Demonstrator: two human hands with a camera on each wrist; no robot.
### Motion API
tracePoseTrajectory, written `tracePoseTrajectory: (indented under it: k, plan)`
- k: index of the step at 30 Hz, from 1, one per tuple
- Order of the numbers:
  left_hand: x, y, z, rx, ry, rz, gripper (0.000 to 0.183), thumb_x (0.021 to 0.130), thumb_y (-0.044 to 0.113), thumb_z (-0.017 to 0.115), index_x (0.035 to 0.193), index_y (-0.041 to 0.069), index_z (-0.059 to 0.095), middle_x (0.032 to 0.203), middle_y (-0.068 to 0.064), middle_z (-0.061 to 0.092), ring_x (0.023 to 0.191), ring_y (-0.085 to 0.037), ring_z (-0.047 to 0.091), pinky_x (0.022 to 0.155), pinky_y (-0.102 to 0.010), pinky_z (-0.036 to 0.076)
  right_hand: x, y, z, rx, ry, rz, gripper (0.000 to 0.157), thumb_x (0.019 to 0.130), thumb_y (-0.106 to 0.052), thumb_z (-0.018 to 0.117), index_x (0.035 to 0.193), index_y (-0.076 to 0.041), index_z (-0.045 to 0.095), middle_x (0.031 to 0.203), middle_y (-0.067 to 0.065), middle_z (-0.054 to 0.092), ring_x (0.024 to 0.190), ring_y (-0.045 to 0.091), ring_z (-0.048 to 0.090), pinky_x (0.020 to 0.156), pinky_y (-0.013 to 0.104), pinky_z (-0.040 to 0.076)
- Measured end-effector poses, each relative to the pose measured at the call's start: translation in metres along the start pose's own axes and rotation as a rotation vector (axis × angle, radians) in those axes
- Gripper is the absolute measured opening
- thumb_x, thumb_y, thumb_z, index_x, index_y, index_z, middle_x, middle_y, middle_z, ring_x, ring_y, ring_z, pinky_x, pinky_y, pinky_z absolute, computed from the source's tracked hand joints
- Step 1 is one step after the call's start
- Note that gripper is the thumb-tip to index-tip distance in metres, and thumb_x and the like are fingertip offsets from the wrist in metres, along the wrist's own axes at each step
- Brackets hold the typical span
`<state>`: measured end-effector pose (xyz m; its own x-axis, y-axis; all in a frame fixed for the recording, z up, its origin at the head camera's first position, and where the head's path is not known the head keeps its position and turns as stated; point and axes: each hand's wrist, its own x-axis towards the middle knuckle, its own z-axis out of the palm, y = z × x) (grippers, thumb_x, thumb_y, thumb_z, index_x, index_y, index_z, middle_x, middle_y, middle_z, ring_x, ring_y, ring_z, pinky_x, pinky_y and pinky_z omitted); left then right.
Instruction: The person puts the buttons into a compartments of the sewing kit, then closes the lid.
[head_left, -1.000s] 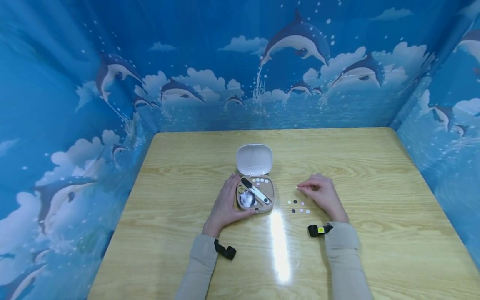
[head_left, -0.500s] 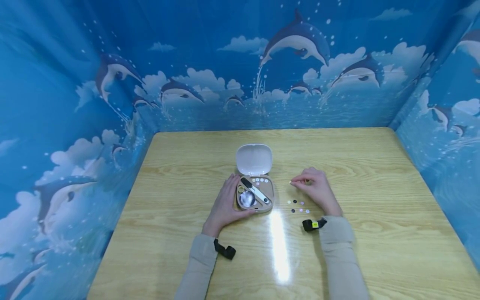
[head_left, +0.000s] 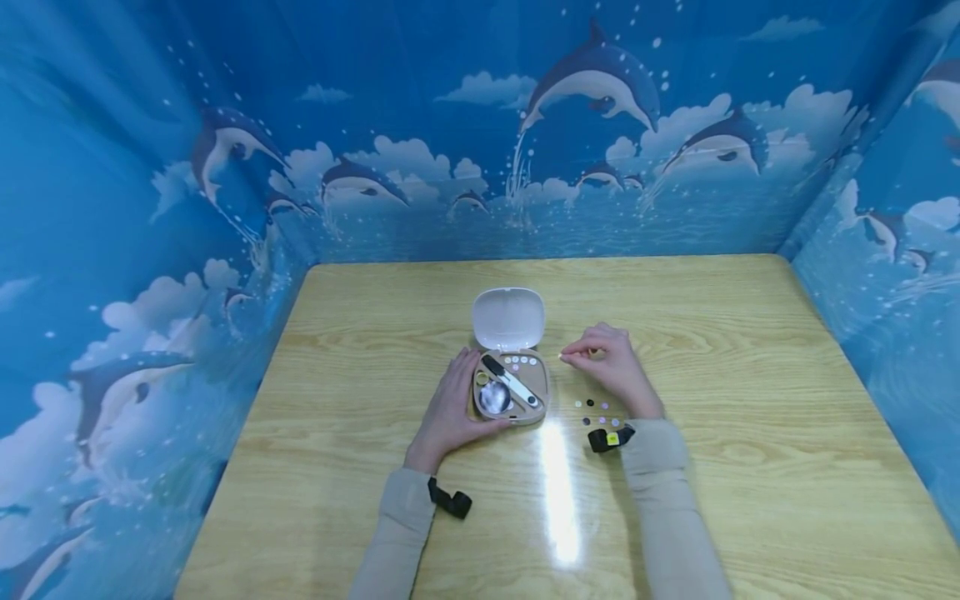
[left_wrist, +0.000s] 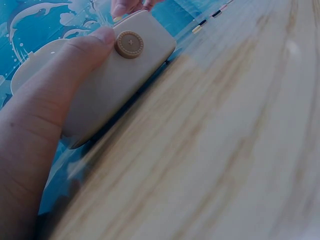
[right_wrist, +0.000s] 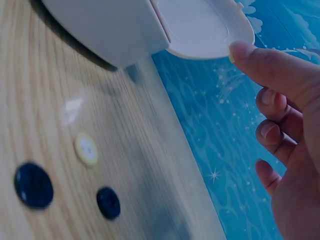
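Note:
A small sewing box (head_left: 544,392) stands with its pale lid (head_left: 508,319) raised at the back. My left hand (head_left: 450,408) grips it from the left, fingers along the side and thumb on the front wall, close to the round brown catch (left_wrist: 131,44) in the left wrist view. Inside lie a black-and-white tool (head_left: 517,389), a shiny round piece (head_left: 495,397), a gold-coloured ring-like piece (head_left: 482,378) and several small buttons (head_left: 523,361). Just right of the box, my right hand (head_left: 611,362) pinches a pale yellowish button (right_wrist: 231,57) between thumb and forefinger, above the table.
Several loose buttons lie on the wooden table (head_left: 375,333) near my right wrist, among them a black one (right_wrist: 33,185) and a cream one (right_wrist: 86,149). A blue dolphin-print curtain (head_left: 420,125) surrounds the table's back and sides.
My right hand has moved left and somewhat away from me, bringing the pinched button close to the box's right side. My left hand and the box have stayed put.

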<state>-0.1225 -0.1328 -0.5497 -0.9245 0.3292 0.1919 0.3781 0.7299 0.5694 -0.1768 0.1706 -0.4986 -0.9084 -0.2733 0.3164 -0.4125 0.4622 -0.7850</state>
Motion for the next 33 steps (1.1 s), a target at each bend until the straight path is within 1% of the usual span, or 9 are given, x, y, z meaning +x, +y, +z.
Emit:
tracePoseTrajectory:
  k: [6,8,11,14,20,23,26,29,33]
  plan:
    - [0.000,-0.001,0.000,0.008,0.001,0.022,0.124,0.069,0.081,0.067,0.159,0.012,0.016,0.164,-0.009,0.019,0.152,-0.021,0.010,0.122,-0.048,0.016,0.005,-0.006,0.009,0.048,-0.037,0.030,0.007,0.081,-0.018,0.082,0.087,-0.017,0.079,0.071,-0.004,0.059,0.076,0.016,0.047,0.088,0.038,0.032]
    - [0.000,-0.001,0.000,0.012,0.004,0.028,0.124,0.070,0.080,0.068,0.159,0.010,0.017,0.164,-0.011,0.020,0.152,-0.022,0.010,0.122,-0.047,0.016,0.007,-0.007,0.013,0.064,-0.052,0.045,0.007,0.082,-0.020,0.081,0.088,-0.017,0.079,0.072,-0.004,0.059,0.076,0.017,0.047,0.085,0.037,0.034]
    - [0.000,-0.001,0.000,0.013,0.005,0.029,0.124,0.070,0.079,0.068,0.159,0.009,0.017,0.164,-0.011,0.020,0.152,-0.023,0.011,0.122,-0.047,0.016,0.009,-0.010,0.018,0.081,-0.074,0.060,0.007,0.083,-0.020,0.081,0.088,-0.017,0.078,0.074,-0.003,0.060,0.078,0.018,0.048,0.084,0.037,0.035]
    - [0.000,-0.002,0.000,0.011,0.001,0.023,0.124,0.070,0.079,0.069,0.159,0.010,0.017,0.164,-0.011,0.020,0.152,-0.022,0.010,0.122,-0.046,0.016,0.012,-0.011,0.024,0.070,-0.097,0.063,0.006,0.082,-0.019,0.081,0.088,-0.019,0.078,0.075,-0.004,0.060,0.079,0.018,0.049,0.087,0.039,0.035]
    - [0.000,-0.002,0.000,0.026,0.000,0.025,0.123,0.071,0.079,0.068,0.159,0.009,0.017,0.164,-0.011,0.020,0.152,-0.022,0.010,0.122,-0.045,0.016,0.017,-0.013,0.035,0.008,-0.137,0.007,0.008,0.082,-0.022,0.081,0.089,-0.019,0.078,0.076,-0.010,0.063,0.080,0.015,0.049,0.100,0.051,0.027]
    - [0.000,-0.001,0.000,0.031,0.003,0.032,0.123,0.072,0.078,0.068,0.159,0.009,0.016,0.164,-0.012,0.020,0.152,-0.023,0.010,0.122,-0.046,0.017,0.019,-0.015,0.039,0.005,-0.147,-0.005,0.008,0.082,-0.020,0.082,0.088,-0.019,0.078,0.078,-0.011,0.066,0.081,0.016,0.050,0.103,0.054,0.025]
    - [0.000,-0.001,-0.001,0.029,0.007,0.036,0.123,0.071,0.078,0.068,0.159,0.009,0.016,0.164,-0.011,0.019,0.152,-0.024,0.011,0.122,-0.047,0.017,0.019,-0.015,0.044,-0.009,-0.156,-0.007,0.007,0.081,-0.020,0.082,0.087,-0.019,0.078,0.080,-0.013,0.067,0.084,0.014,0.052,0.107,0.054,0.023]
    - [0.000,-0.001,0.000,0.027,0.012,0.040,0.123,0.071,0.078,0.068,0.159,0.010,0.015,0.164,-0.011,0.019,0.151,-0.025,0.012,0.122,-0.048,0.018,0.020,-0.014,0.047,-0.032,-0.158,-0.030,0.008,0.080,-0.020,0.083,0.086,-0.019,0.079,0.082,-0.013,0.068,0.086,0.014,0.053,0.105,0.051,0.025]
    - [0.000,-0.001,0.000,0.030,0.013,0.043,0.123,0.071,0.079,0.068,0.159,0.010,0.015,0.164,-0.011,0.019,0.151,-0.024,0.012,0.122,-0.048,0.018,0.020,-0.013,0.050,-0.082,-0.155,-0.072,0.010,0.078,-0.020,0.085,0.085,-0.019,0.079,0.079,-0.013,0.065,0.082,0.013,0.051,0.094,0.044,0.029]
